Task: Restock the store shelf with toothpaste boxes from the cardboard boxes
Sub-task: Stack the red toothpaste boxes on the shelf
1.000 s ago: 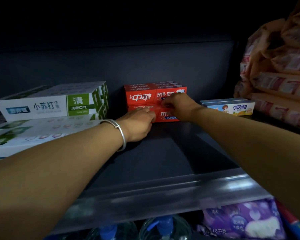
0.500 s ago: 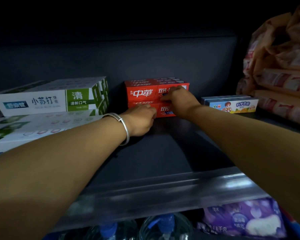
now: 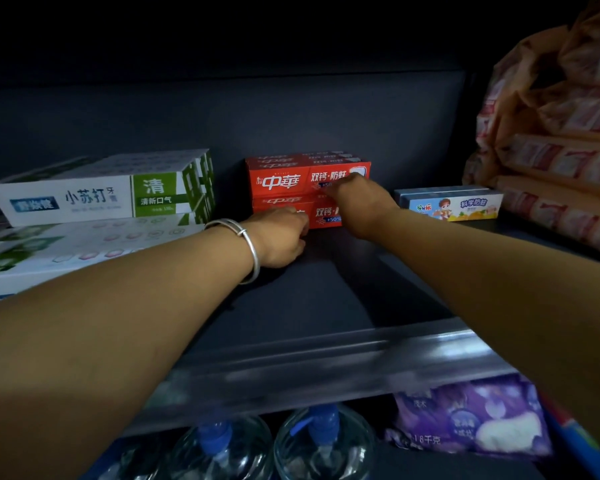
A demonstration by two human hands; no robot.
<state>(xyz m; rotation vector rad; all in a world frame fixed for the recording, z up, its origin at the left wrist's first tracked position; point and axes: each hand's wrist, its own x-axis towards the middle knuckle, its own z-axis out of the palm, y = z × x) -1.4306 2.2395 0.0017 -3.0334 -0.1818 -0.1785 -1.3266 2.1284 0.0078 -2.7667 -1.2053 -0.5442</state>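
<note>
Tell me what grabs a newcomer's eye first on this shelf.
The bright red toothpaste boxes, stacked at the back middle of the dark shelf, stand out first, with the left hand and right hand both against their front. Next come the green-and-white toothpaste boxes piled at left, and the silver bracelet on the left wrist.

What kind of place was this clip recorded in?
Most likely a shop aisle. A dark shelf with a clear price-strip edge holds stacked red toothpaste boxes beside other boxed brands, with water jugs and a purple pack on the tier below.
</note>
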